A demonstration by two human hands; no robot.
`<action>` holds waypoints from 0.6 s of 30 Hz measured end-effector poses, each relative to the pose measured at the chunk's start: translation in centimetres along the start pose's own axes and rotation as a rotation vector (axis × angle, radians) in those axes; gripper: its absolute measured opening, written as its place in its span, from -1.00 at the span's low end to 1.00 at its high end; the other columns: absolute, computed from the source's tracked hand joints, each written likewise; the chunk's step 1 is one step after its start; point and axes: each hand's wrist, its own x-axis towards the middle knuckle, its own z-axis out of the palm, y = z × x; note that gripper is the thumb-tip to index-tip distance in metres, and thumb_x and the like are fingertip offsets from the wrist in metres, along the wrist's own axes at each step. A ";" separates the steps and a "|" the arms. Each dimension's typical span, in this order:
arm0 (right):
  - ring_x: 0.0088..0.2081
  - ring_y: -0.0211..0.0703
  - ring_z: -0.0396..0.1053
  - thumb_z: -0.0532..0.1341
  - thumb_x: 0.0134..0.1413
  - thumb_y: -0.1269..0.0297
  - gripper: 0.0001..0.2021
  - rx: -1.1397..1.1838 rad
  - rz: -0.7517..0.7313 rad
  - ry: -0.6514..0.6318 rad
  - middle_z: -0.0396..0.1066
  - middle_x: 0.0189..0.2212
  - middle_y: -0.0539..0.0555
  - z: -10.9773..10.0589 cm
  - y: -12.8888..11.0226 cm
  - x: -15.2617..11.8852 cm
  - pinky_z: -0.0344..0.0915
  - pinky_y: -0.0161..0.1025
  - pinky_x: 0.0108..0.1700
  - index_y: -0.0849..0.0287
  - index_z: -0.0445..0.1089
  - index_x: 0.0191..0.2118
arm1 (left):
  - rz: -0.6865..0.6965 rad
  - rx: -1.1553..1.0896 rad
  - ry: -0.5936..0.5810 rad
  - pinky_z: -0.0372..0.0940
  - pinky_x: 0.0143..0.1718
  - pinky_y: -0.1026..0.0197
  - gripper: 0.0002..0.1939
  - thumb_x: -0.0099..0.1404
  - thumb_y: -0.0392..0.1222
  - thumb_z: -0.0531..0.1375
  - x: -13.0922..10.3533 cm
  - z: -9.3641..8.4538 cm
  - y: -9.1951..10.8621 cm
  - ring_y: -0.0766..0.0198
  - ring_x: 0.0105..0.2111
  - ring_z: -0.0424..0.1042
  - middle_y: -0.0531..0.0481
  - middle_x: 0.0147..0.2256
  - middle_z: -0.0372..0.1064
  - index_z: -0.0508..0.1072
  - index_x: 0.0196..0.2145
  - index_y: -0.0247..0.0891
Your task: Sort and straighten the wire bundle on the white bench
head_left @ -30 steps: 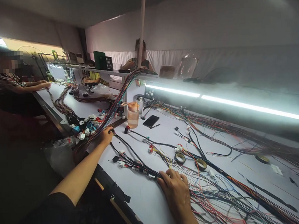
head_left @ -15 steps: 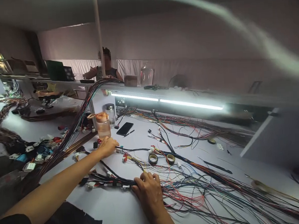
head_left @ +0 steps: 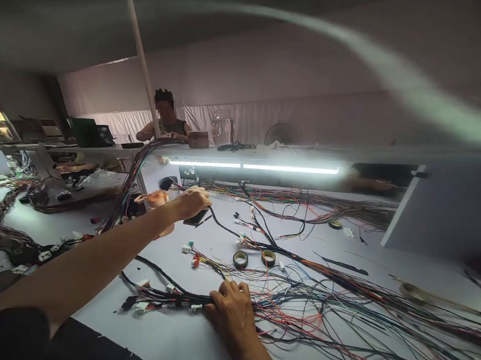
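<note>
Loosely spread, the wire harness [head_left: 311, 300] shows black, red, blue strands.

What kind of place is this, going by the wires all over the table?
Most likely a wire harness assembly workshop. A long white workbench is covered in loose coloured wires with connectors, tape rolls lie among them, a strip light runs along the shelf, and another person sits beyond it.

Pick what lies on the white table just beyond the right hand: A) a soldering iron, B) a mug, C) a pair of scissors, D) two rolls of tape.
D: two rolls of tape lie side by side among the wires, beyond the right hand.
</note>
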 end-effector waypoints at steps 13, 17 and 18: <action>-0.35 -0.15 0.24 0.40 -0.06 0.12 -0.82 -0.012 -0.038 0.137 0.33 -0.45 -0.03 2.4 0.9 -0.2 -0.01 -0.13 -0.19 -0.01 0.41 -0.43 | -0.073 0.158 -0.011 0.24 0.00 -0.05 -0.78 0.30 -0.11 0.17 10.0 7.6 -4.3 0.14 -0.08 0.35 -0.15 -0.15 0.38 0.43 -0.22 -0.34; -0.32 -0.11 0.23 0.39 -0.06 0.09 -0.79 0.013 -0.013 0.136 0.34 -0.42 -0.04 2.2 0.7 -0.3 -0.01 -0.09 -0.15 0.00 0.38 -0.40 | -0.169 0.104 -0.059 0.31 -0.06 0.00 -0.73 0.31 -0.10 0.17 11.1 11.7 -5.0 0.17 -0.12 0.38 -0.17 -0.13 0.36 0.42 -0.15 -0.37; -0.32 -0.11 0.23 0.39 -0.06 0.07 -0.78 0.019 -0.020 0.137 0.33 -0.42 -0.04 2.2 0.7 -0.3 -0.01 -0.09 -0.15 0.00 0.37 -0.40 | -0.193 0.083 -0.066 0.32 -0.07 0.00 -0.72 0.31 -0.10 0.17 11.3 12.7 -5.2 0.17 -0.12 0.38 -0.17 -0.12 0.36 0.41 -0.13 -0.37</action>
